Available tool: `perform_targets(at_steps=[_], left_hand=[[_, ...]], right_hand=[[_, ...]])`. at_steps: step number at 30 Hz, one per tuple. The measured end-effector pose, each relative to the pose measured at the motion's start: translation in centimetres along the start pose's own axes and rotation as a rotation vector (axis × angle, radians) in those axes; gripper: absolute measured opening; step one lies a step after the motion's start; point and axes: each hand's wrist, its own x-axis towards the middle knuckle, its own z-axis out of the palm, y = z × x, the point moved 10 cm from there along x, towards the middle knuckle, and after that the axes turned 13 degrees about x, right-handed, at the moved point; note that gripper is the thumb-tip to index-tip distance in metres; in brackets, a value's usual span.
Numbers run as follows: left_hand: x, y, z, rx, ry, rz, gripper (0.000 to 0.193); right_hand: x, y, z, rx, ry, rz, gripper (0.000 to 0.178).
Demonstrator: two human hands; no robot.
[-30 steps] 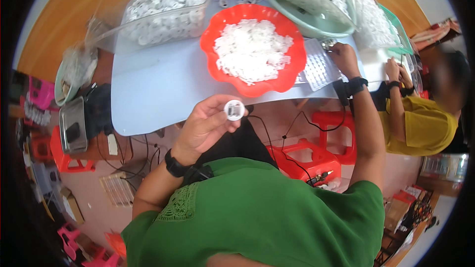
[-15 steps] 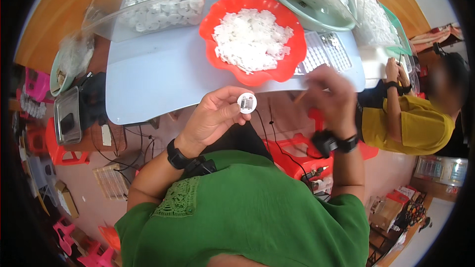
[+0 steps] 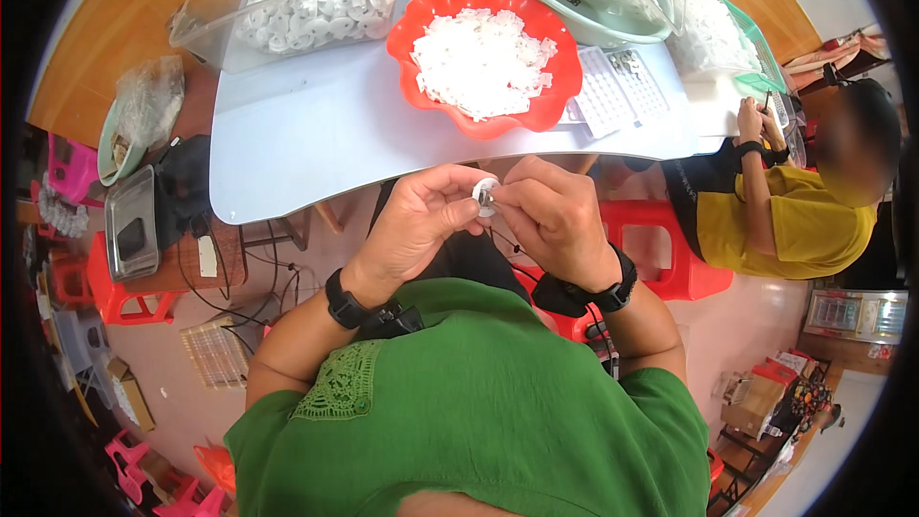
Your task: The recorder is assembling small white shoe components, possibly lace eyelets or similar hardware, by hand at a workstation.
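Observation:
My left hand point(image 3: 418, 220) pinches a small round white plastic piece point(image 3: 483, 190) by its edge, in front of the table's near edge. The piece is tilted, and something dark and metallic shows inside it. My right hand point(image 3: 558, 215) meets it from the other side, thumb and fingers pressed together at its face. Whatever those fingertips hold is too small and hidden to make out. Just beyond my hands, a red scalloped bowl point(image 3: 558, 113) stands on the table, heaped with flat white translucent pieces point(image 3: 483, 62).
On the pale blue table point(image 3: 297, 134) stands a clear bin point(image 3: 206, 31) of round white parts. Trays point(image 3: 605, 94) with rows of small parts lie right of the bowl, near a green basin point(image 3: 598, 27). A person in yellow point(image 3: 785, 225) works at the right. Red stools point(image 3: 661, 239) stand below.
My right hand has come in from the right, near the trays, to the round piece. The left hand still holds that piece, now turned more edge-on.

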Motion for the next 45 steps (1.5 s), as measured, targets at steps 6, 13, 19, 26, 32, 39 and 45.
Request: perform_targets(at_steps=[6, 13, 19, 26, 32, 39, 45], left_hand=[[-0.3, 0.4, -0.3, 0.034, 0.025, 0.02, 0.025], [-0.5, 0.3, -0.6, 0.104, -0.034, 0.05, 0.03], [-0.3, 0.9, 0.2, 0.05, -0.053, 0.05, 0.024], [0.5, 0.3, 0.6, 0.077, -0.048, -0.002, 0.032], [0.5, 0.7, -0.1, 0.085, 0.006, 0.02, 0.033], [1.3, 0.8, -1.4, 0.038, -0.008, 0.044, 0.037], [1.5, 0.8, -2.6, 0.008, 0.034, 0.049, 0.039]], right_hand=[[0.2, 0.4, 0.4, 0.005, 0.019, 0.103, 0.012], [-0.2, 3.0, 0.8, 0.292, -0.019, 0.352, 0.012], [-2.4, 6.3, 1.9, 0.772, 0.031, 0.732, 0.01], [-3.6, 7.0, 1.7, 0.888, 0.201, 0.796, 0.012], [-2.3, 8.2, -1.1, 0.753, 0.059, 0.706, 0.01], [-3.1, 21.1, -20.5, -0.489, 0.335, 0.52, 0.009], [-3.4, 28.1, -21.7, -0.659, 0.241, 0.65, 0.012]])
